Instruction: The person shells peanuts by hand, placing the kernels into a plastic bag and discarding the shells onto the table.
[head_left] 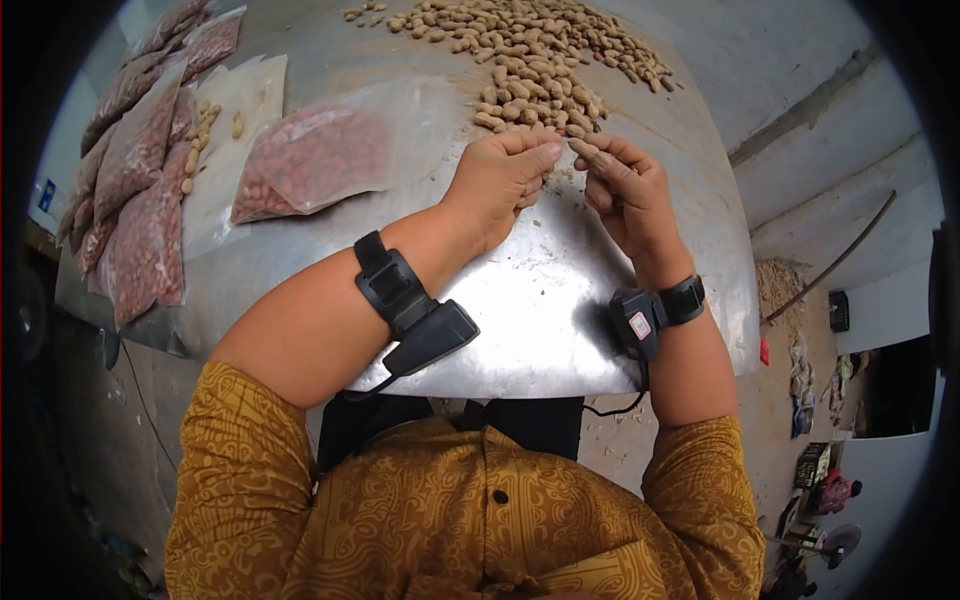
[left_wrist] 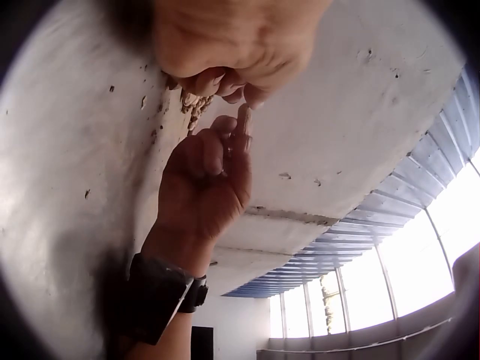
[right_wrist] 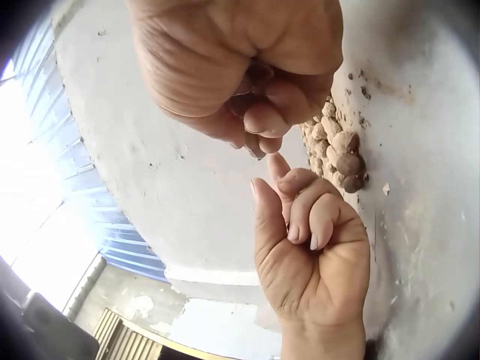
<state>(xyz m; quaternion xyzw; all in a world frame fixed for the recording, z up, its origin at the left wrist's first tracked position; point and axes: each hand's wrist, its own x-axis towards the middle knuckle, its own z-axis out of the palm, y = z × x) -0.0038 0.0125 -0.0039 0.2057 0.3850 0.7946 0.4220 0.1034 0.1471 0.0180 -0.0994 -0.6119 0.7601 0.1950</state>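
A peanut in its shell (head_left: 583, 148) is pinched between the thumb and fingers of the right hand (head_left: 632, 200). The left hand (head_left: 490, 188) is close beside it on the left, its fingers curled. In the right wrist view the left hand (right_wrist: 315, 255) has its thumb and index finger a little apart, with nothing visible between them. The right hand (right_wrist: 240, 67) is above, and something dark red shows among its curled fingers. Seen from the left wrist, the peanut (left_wrist: 244, 118) stands up from the right hand's (left_wrist: 201, 180) fingertips, just under the left hand (left_wrist: 236, 45).
Unshelled peanuts (head_left: 530, 85) are heaped on the metal table (head_left: 500, 340) beyond the hands. A bag of reddish kernels (head_left: 320, 160) lies left of them, and more filled bags (head_left: 145, 200) are piled at the far left. Several loose peanuts lie on a pale bag (head_left: 235, 95).
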